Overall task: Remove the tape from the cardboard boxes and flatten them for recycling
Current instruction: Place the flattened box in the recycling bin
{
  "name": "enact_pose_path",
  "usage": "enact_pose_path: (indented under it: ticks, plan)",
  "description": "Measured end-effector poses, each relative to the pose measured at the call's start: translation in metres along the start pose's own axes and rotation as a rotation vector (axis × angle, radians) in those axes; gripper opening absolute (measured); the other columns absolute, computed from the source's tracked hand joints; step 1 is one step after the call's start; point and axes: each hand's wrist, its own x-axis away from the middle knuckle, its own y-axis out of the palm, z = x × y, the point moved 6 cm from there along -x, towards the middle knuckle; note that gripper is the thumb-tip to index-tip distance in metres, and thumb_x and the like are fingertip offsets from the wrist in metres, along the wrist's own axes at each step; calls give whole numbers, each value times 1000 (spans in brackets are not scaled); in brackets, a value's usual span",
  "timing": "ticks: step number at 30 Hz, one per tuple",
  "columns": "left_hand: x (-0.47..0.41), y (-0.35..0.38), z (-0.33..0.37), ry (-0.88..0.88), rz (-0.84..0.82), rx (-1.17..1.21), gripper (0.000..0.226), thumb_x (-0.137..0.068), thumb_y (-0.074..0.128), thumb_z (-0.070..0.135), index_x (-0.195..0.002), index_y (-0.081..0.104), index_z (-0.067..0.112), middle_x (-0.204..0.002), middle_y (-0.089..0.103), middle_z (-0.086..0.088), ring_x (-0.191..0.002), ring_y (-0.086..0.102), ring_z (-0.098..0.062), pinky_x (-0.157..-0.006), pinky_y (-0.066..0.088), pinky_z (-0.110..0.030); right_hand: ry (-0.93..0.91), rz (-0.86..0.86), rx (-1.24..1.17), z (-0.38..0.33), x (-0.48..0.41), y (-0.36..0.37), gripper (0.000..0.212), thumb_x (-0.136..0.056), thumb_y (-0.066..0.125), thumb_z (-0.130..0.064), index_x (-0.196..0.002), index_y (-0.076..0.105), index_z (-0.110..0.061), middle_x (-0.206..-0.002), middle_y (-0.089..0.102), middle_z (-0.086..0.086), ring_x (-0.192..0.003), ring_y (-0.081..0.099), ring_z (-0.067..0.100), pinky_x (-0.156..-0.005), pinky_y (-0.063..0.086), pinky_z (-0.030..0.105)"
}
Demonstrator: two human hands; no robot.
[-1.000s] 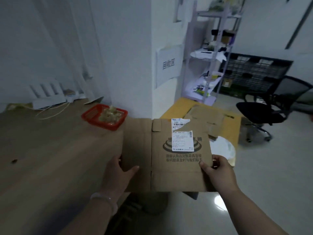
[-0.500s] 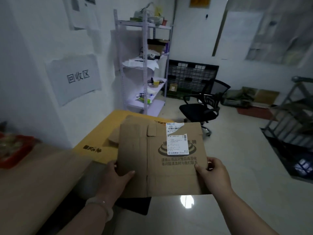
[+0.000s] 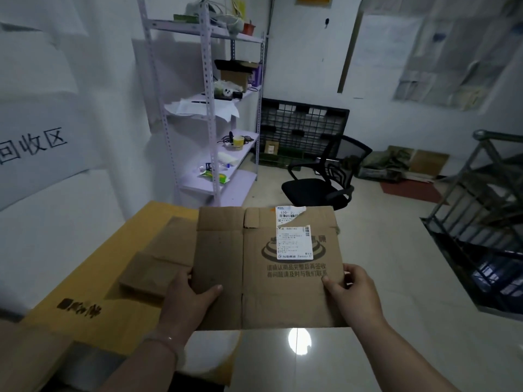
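Brown flattened box (image 3: pixel 268 267) held flat just beside the pile (image 3: pixel 158 267), pinched at its near side edges by left hand (image 3: pixel 186 301) and right hand (image 3: pixel 353 295), thumbs on top; probably light, stiff across panels, floppy at creases, so best gripped both sides.

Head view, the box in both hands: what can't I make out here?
Box underside: turned away from the head camera, so any tape there is hidden.
Left hand and right hand: the box hides the fingertips beneath it.
Label: small print too blurred to read.
Cardboard pile: its right part is behind the box.
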Motion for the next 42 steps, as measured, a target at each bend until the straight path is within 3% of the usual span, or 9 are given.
enact_pose_path:
  ticks: [8,14,17,22,26,31,36,42]
  plan:
    - [-89,28,25,-56,31,16,74,-70,82,38,-129,45,13,-122,57,-7,-105,56,-25,-88,51,-42,-16,-47,37,-15,-106,36,28,-78,76,-25,-95,54,-30,-89,60,-9,-78,59,6,-57,42,22]
    - [-121,35,20,-154,144,22,70,-71,82,30,-128,46,11,-120,58,-7,-99,55,-22,-82,47,-33,-32,-165,33,-16,-170,83,29,-79,75,-26,-102,57,-27,-90,60,-7,-81,59,9,-60,43,24]
    - [-133,41,12,-219,207,32,71,-72,81,30,-129,45,9,-113,54,-1,-97,51,-19,-81,44,-31,-32,-270,30,-15,-203,111,30,-81,74,-26,-102,54,-31,-88,58,-14,-78,58,5,-57,42,22]
    - [-141,57,6,-311,395,66,65,-70,84,28,-124,52,11,-121,58,-7,-104,53,-22,-90,48,-37,-122,-501,87,-27,-266,154,30,-82,73,-32,-104,53,-33,-93,60,-11,-82,59,8,-60,45,26]
    - [-136,75,9,-369,531,77,67,-70,84,28,-126,52,13,-121,58,-5,-99,51,-17,-83,44,-30,-151,-668,78,-40,-308,184,31,-80,74,-33,-103,53,-32,-95,60,-9,-84,59,12,-62,48,30]
    - [-119,91,8,-491,658,107,72,-70,82,36,-130,48,16,-122,56,0,-108,52,-20,-88,44,-31,-249,-819,77,-51,-330,218,31,-75,79,-30,-97,57,-29,-90,64,-7,-80,61,12,-59,45,26]
    - [-93,94,-4,-549,787,118,63,-68,82,37,-120,49,21,-107,54,9,-97,50,-13,-84,41,-27,-300,-956,115,-56,-326,265,26,-77,77,-29,-93,56,-30,-88,60,-10,-79,55,4,-59,39,22]
    - [-77,80,-39,-654,879,160,56,-68,81,38,-113,52,24,-106,59,8,-100,56,-17,-88,50,-35,-360,-1094,213,-63,-305,340,36,-77,77,-31,-107,62,-18,-101,64,1,-94,58,19,-80,40,30]
